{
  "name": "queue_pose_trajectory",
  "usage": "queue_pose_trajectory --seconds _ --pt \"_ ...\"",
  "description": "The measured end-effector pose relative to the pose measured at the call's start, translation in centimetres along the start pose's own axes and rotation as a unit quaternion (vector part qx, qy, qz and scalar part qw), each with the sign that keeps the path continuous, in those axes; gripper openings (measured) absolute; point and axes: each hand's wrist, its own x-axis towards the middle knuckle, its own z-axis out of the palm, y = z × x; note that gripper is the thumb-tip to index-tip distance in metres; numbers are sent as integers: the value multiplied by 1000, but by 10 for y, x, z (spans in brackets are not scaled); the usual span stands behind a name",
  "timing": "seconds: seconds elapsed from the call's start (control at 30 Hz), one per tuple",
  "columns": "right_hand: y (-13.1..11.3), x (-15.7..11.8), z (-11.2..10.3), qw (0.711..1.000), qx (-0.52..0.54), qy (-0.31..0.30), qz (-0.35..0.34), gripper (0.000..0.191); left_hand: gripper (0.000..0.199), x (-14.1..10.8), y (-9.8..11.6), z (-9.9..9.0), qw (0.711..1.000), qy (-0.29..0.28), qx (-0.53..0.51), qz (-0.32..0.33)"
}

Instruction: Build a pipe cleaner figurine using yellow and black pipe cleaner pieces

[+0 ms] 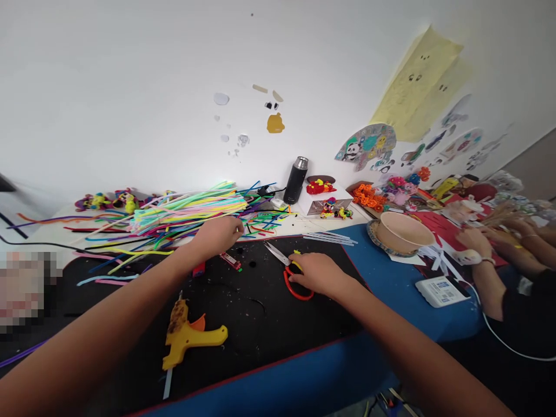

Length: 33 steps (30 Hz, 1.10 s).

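My right hand (319, 273) is closed around one handle loop of the red-handled scissors (297, 294). The blades lie low over the black mat (234, 353), pointing away to the left. A small yellow bit (297, 252) shows at its fingertips. Over the near edge of a heap of coloured pipe cleaners (191, 205), my left hand (218, 235) has its fingers curled together; what they hold, if anything, is hidden. Just below that hand lies a small red and white item (231, 261). A yellow glue gun (191, 336) rests nearer me, a glue stick poking from its back end.
Behind the mat stand a black flask (296, 180) and a white box (319, 200) with small pipe-cleaner figures. Clear glue sticks (330, 238) lie at the mat's far edge. Rightward are a beige bowl (403, 231), a white packet (443, 291) and another person's hand (475, 240).
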Motion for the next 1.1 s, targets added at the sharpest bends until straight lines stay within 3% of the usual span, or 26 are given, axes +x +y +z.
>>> queue_pose_trajectory --seconds 0.17,0.37,0.63,0.73,0.77,0.83,0.9,1.0,1.1 --pt "-5 0 -1 999 -30 18 -6 32 27 -7 -7 17 998 -42 0 43" --pt "-11 4 1 997 -1 75 -8 31 21 -3 -6 28 997 -56 -6 53" --pt "-13 16 11 968 176 176 -26 24 14 -10 -2 27 998 -47 -33 26" --pt "-23 29 20 929 317 189 -43 21 15 -18 0 11 997 -28 -75 -1" --pt "-28 35 22 908 369 191 -45 21 16 -22 2 4 988 -15 -151 -17" --pt "-38 48 25 863 462 196 -56 22 27 -29 5 -9 946 -14 -323 -32" --pt "-49 62 23 820 537 188 -70 25 33 -34 10 -18 899 -12 -432 -69" --pt "-64 77 18 748 629 182 -108 28 37 -40 15 -24 843 14 -526 -115" --pt "-73 84 17 694 687 179 -115 33 39 -42 17 -22 812 12 -568 -133"
